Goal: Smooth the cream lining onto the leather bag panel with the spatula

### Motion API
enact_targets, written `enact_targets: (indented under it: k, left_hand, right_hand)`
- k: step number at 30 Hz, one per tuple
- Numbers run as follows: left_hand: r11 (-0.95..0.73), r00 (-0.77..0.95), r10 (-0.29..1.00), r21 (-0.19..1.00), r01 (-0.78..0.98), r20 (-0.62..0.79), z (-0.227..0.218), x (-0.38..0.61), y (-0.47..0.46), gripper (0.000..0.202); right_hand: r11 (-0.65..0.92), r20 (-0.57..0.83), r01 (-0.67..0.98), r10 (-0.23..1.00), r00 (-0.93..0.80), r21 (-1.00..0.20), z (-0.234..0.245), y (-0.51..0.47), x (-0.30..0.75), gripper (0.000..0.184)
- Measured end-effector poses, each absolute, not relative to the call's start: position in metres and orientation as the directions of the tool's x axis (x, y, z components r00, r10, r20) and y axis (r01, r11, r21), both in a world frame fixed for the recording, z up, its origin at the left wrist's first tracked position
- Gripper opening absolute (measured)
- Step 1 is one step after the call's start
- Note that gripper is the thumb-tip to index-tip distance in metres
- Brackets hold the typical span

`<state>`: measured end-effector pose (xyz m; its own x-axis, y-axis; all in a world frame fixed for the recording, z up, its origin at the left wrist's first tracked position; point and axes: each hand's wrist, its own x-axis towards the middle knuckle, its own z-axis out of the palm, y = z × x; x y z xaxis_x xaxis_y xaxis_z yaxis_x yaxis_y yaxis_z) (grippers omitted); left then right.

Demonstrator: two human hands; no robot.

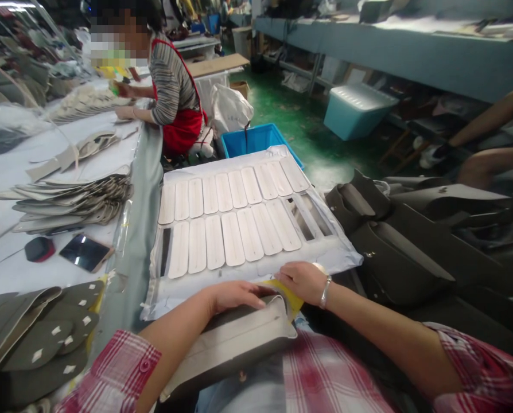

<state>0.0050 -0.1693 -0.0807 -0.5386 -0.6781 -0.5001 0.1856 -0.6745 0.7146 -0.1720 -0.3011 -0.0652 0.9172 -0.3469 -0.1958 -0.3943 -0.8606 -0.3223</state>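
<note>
**Both hands on a grey bag piece at the lap**

Head view: the left hand (234, 295) lies flat, fingers spread, pressing on the top edge of a grey bag piece (234, 344) that rests on the person's lap, just below the near edge of a white sheet. The right hand (302, 282), with a silver bracelet (325, 291) at the wrist, is curled at the bag piece's upper right corner, its fingers pinching a yellow strip (291, 295) that pokes out there; how tight the pinch is cannot be told. Both forearms come out of red-and-white checked sleeves (114, 373).

Just beyond the hands lies the white sheet (256, 269), bearing two rows of pale oblong stickers (233, 238); a few slots in the rows stand dark. To the right of the sheet is a heap of dark grey bags (394, 252), touching the sheet's right edge.

On the left runs a long white table (11, 172). It bears a fanned stack of grey cut pieces (76, 201), a phone (85, 252) beside a small red-and-black object (40, 249), and, nearest, dark oval pieces with white tabs (50, 338).

Farther along the table sits another person in a striped top and red apron (174, 97), hands on a pile of pale pieces. Behind the sheet stands a blue bin (256, 140) on the green floor, and well off to the right a pale blue crate (357, 109)
</note>
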Motion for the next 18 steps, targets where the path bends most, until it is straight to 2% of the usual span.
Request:
enact_targets:
  k: [2,6,9,14,18]
  left_hand:
    - [-0.67,-0.527,-0.709,0.68,0.298,-0.469,-0.084,0.005,-0.169,0.066]
    - [-0.582,-0.475,-0.791,0.715,0.388,-0.386,-0.084,0.002,-0.174,0.078]
    - [-0.593,-0.516,-0.768,0.725,0.349,-0.379,-0.08,-0.001,-0.176,0.067]
    - [-0.696,-0.483,-0.681,0.691,0.193,-0.55,-0.077,-0.005,-0.176,0.047]
    - [-0.717,-0.499,-0.66,0.669,0.194,-0.562,-0.078,-0.007,-0.174,0.045]
  right_hand:
    - [-0.898,-0.116,-0.339,-0.319,0.941,-0.28,-0.067,-0.303,-0.171,0.041]
    - [-0.945,-0.051,-0.228,-0.223,0.974,-0.236,-0.07,-0.306,-0.17,0.041]
    - [-0.959,-0.028,-0.145,-0.142,0.989,-0.243,-0.071,-0.306,-0.171,0.039]
    - [-0.959,-0.023,-0.109,-0.107,0.994,-0.26,-0.071,-0.303,-0.172,0.042]
    - [-0.959,-0.071,-0.107,-0.092,0.993,-0.263,-0.069,-0.303,-0.172,0.04]
